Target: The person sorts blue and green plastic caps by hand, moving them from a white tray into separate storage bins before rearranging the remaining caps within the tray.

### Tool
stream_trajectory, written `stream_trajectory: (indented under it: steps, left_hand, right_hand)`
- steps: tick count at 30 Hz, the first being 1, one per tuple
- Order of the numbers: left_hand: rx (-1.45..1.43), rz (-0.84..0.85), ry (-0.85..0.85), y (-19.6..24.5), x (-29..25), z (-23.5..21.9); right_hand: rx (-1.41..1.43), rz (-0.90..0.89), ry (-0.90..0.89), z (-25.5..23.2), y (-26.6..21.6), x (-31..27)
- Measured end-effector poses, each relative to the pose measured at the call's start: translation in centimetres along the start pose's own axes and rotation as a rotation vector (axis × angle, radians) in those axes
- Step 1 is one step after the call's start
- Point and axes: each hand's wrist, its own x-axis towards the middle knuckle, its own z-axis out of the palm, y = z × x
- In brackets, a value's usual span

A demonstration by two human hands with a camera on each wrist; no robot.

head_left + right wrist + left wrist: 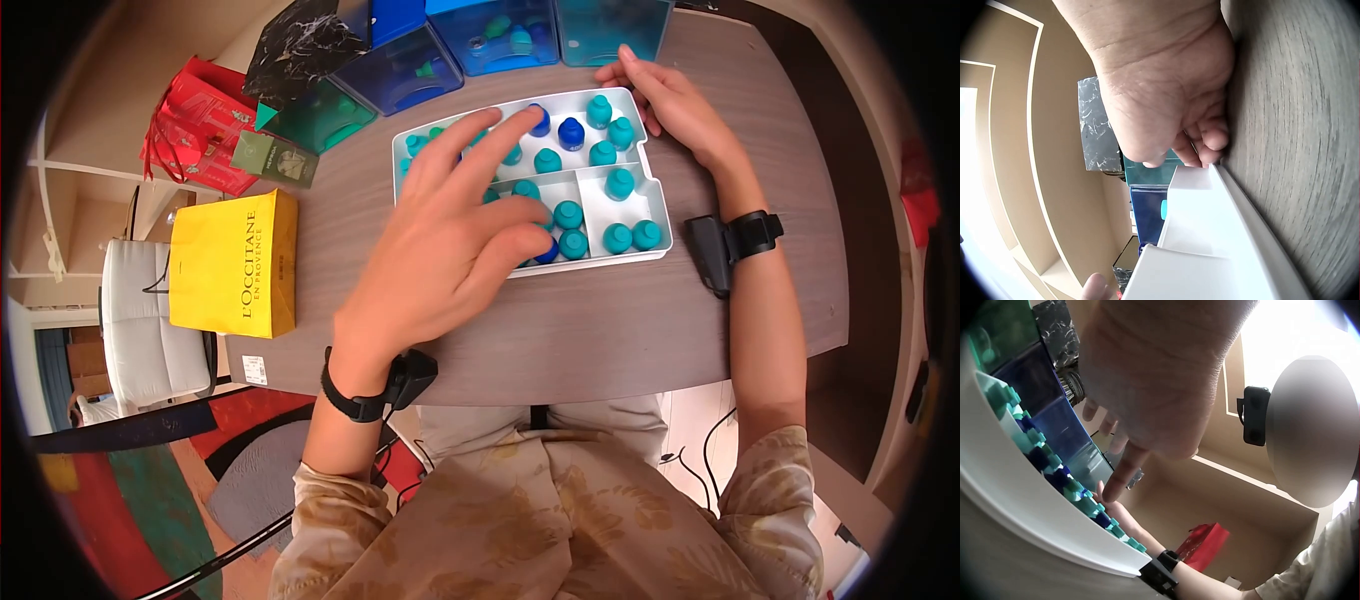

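Observation:
A white divided tray (pixel 620 260) lies on the table, holding several small teal bottles (pixel 620 183) and a few dark blue bottles (pixel 571 133). Over its left half spreads my left hand (pixel 450 235), palm down, fingers apart and nothing held. Its thumb tip overlaps a dark blue bottle near the front edge in the head view; the hand hides part of the left compartments. My right hand (pixel 680 105) rests on its side on the table at the tray's back right corner. In the right wrist view its loosely bent fingers (pixel 1213 137) lie right at the tray's corner.
Behind the tray stand a green bin (pixel 325 120), a blue bin (pixel 400 80), another blue bin (pixel 480 45) and a teal bin (pixel 612 35). To the left are a yellow paper bag (pixel 215 265), a red bag (pixel 200 120) and a small green box (pixel 275 158).

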Motion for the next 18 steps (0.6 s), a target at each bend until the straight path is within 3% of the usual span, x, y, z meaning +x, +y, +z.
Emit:
stream_trajectory:
  steps: [10, 18]
  left_hand:
    - [-0.019, -0.014, -0.054, 0.0, 1.6, 2.0]
    - [0.006, -0.065, 0.001, -0.8, 0.4, 0.3]
  right_hand:
    - [-0.028, -0.013, -0.010, 0.0, 0.1, -0.1]
    - [-0.037, -0.018, -0.010, 0.0, 0.1, -0.1]
